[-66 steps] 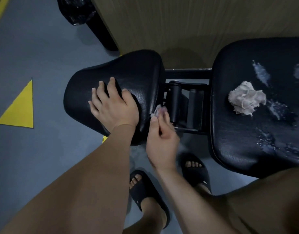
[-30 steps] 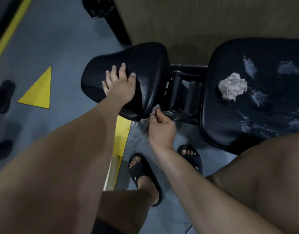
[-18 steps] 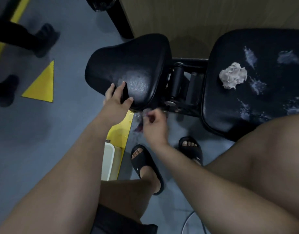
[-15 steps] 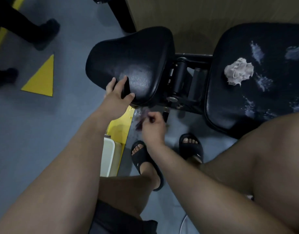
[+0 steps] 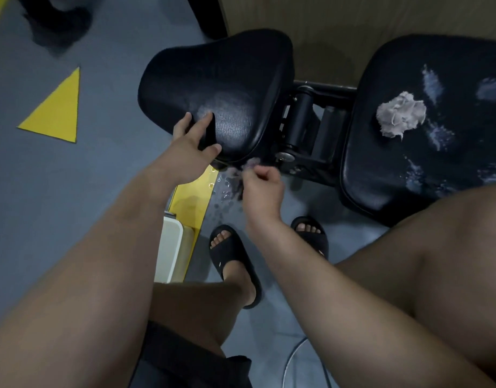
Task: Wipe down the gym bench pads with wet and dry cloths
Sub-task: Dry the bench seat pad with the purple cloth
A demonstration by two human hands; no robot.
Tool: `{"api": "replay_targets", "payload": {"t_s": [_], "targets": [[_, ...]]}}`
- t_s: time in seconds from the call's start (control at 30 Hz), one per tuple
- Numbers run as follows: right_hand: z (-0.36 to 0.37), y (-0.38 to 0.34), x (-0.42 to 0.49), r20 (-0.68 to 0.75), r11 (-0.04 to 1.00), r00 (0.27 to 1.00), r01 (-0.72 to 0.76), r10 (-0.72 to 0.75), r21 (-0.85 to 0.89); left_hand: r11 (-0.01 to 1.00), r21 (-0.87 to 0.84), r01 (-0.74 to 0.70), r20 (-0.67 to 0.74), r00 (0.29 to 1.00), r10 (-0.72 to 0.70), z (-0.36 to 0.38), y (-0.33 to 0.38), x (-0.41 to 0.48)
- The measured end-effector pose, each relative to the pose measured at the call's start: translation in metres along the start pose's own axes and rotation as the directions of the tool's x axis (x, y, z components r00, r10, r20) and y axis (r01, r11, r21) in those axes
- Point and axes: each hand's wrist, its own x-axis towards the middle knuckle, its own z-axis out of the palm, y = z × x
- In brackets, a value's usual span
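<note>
– Seat pad (image 5: 213,88) first: where does it sit?
– Left of centre, toward the far side. It is black and glossy, with a dull pale patch on its near half. A black hinge with a roller (image 5: 300,119) joins it to the bigger back pad (image 5: 409,169) on the right.
– And the left hand (image 5: 190,147)?
– It rests on the near left edge of the seat pad, fingers straight and spread across the top, thumb lying along the near rim. It has hold of nothing.
– The right hand (image 5: 262,183)?
– Curled into a loose fist just below the seat pad's near rim, beside the hinge. It pinches a small cloth (image 5: 242,170), pale and blurred. I cannot tell whether that cloth touches the pad.
– Is there another cloth?
– Yes, a crumpled cloth (image 5: 400,114) lies on the far part of the back pad, well apart from both hands. Pale wet streaks (image 5: 431,85) lie around it on the black surface.
– What is underneath?
– Grey floor (image 5: 87,177). Drops of water (image 5: 224,194) dot it under the right hand, next to a yellow strip (image 5: 193,197). A yellow triangle (image 5: 55,110) is painted farther left. A white container (image 5: 169,247) stands at the strip's near end, and two feet in black slippers (image 5: 232,261) stand near the hinge. Wood panelling (image 5: 367,18) runs behind the bench.
</note>
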Motion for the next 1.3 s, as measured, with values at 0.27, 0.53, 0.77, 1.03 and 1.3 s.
{"api": "replay_targets", "payload": {"t_s": [0.27,0.53,0.77,1.03,1.3], "targets": [[0.007,-0.073,0.051,0.039,0.788,0.817,0.567,-0.576,-0.239,1.000,0.013,-0.011,-0.010,1.000,0.011,0.000,0.002,-0.001],[-0.016,-0.052,0.051,0.484,0.205,0.517,0.803,-0.705,-0.560,0.998,0.047,-0.033,-0.022,0.999,0.035,-0.003,-0.005,0.005],[0.021,-0.081,0.074,0.748,0.027,0.414,0.882,-0.519,-0.470,0.997,0.048,-0.061,-0.096,0.993,0.065,-0.013,-0.010,0.010],[0.105,-0.099,0.118,0.738,-0.027,0.559,0.790,-0.377,-0.613,0.999,0.017,0.029,-0.130,0.991,-0.027,-0.013,-0.021,0.011],[0.156,-0.113,0.136,0.892,-0.283,0.404,0.848,-0.204,-0.449,0.997,-0.068,0.021,-0.124,0.992,-0.029,-0.012,-0.024,0.014]]}}
